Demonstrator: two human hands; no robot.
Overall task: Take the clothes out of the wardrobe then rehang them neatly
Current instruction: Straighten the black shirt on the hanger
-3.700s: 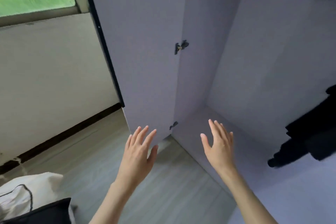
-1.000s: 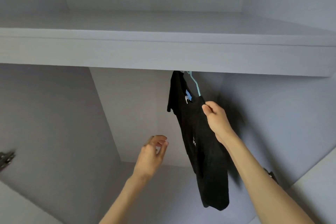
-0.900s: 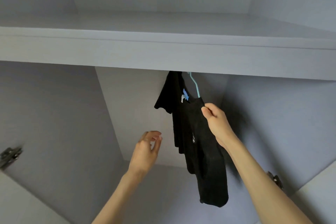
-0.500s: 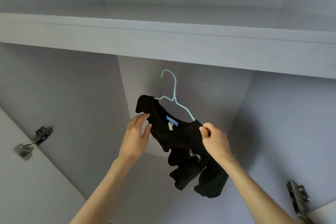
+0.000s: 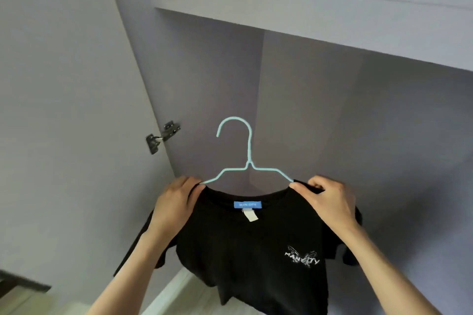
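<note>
A black t-shirt (image 5: pixel 245 245) with a blue neck label and a small white chest print hangs on a light blue wire hanger (image 5: pixel 247 161). I hold it out in front of the open wardrobe, with the hook free in the air and below the shelf. My left hand (image 5: pixel 174 206) grips the shirt's left shoulder over the hanger end. My right hand (image 5: pixel 330 203) grips the right shoulder the same way. The shirt's lower part droops toward the bottom edge of the view.
The grey wardrobe interior (image 5: pixel 320 115) is behind the shirt, with a shelf board (image 5: pixel 307 7) above. The open door (image 5: pixel 64 110) stands at the left with a metal hinge (image 5: pixel 161 137). The hanging rail is out of sight. Pale floor (image 5: pixel 179 296) shows below.
The shirt on its hanger has come off the rail and down out of the wardrobe. My left hand took hold of its left shoulder, and the shirt now faces me, spread flat.
</note>
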